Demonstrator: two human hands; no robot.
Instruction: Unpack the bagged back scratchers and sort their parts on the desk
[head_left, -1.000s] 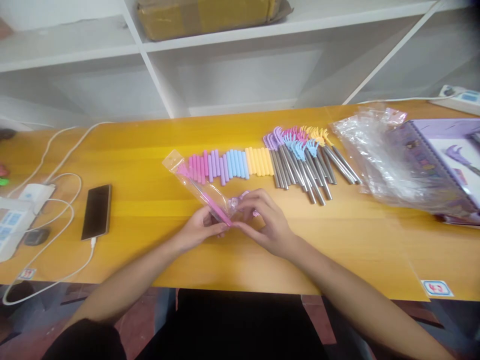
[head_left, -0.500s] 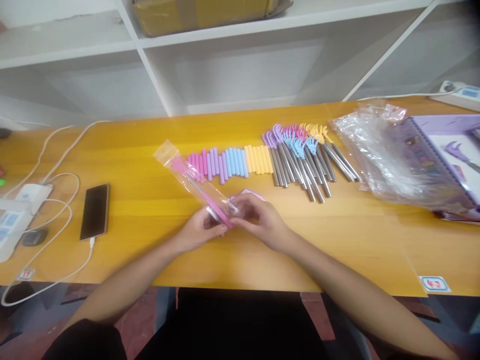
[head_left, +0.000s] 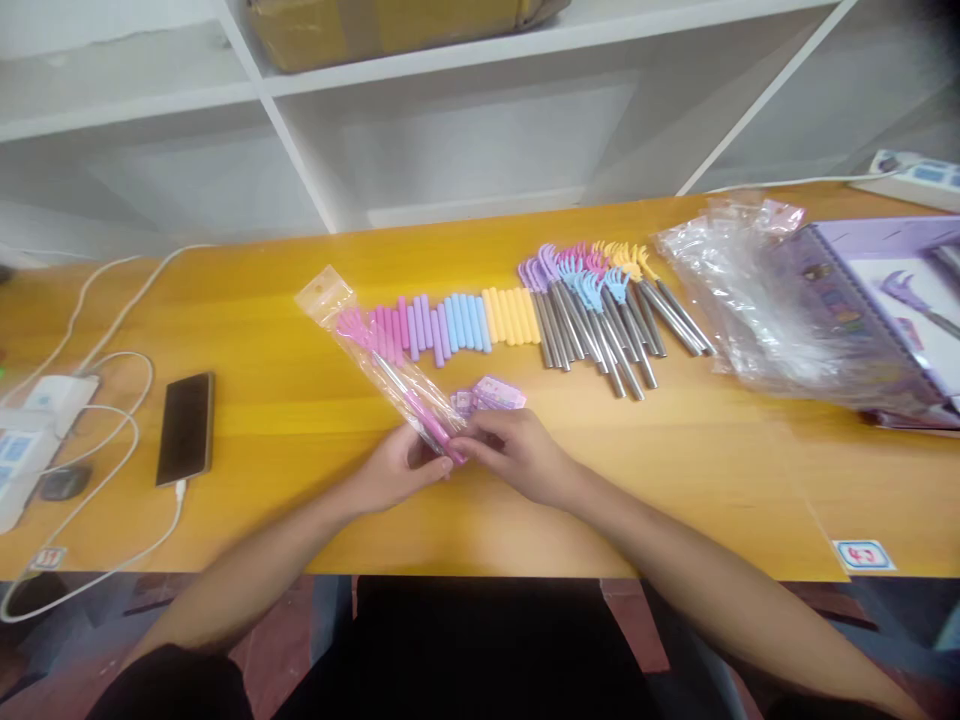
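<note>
A pink back scratcher (head_left: 411,398) lies inside a clear plastic bag (head_left: 328,294), slanting up to the left above the table. Its lower end is between my left hand (head_left: 397,467) and my right hand (head_left: 517,455), both closed on the bagged scratcher. Small printed cards (head_left: 499,392) rest on the table just beyond my right fingers. Behind the bag runs a row of handle sleeves in pink (head_left: 388,333), purple (head_left: 429,330), blue (head_left: 468,322) and yellow (head_left: 512,316). To their right lies a pile of metal back scratchers (head_left: 600,310) with coloured claw heads.
Clear empty bags (head_left: 750,300) are heaped at the right, against a purple box (head_left: 862,310). On the left lie a phone (head_left: 184,428) on a charging cable and a white power strip (head_left: 37,440). White shelving (head_left: 465,150) stands behind the table.
The right hand has shifted slightly down, and the printed cards now show more fully beyond it. The bagged back scratcher stays held in both hands. The view has shifted a little.
</note>
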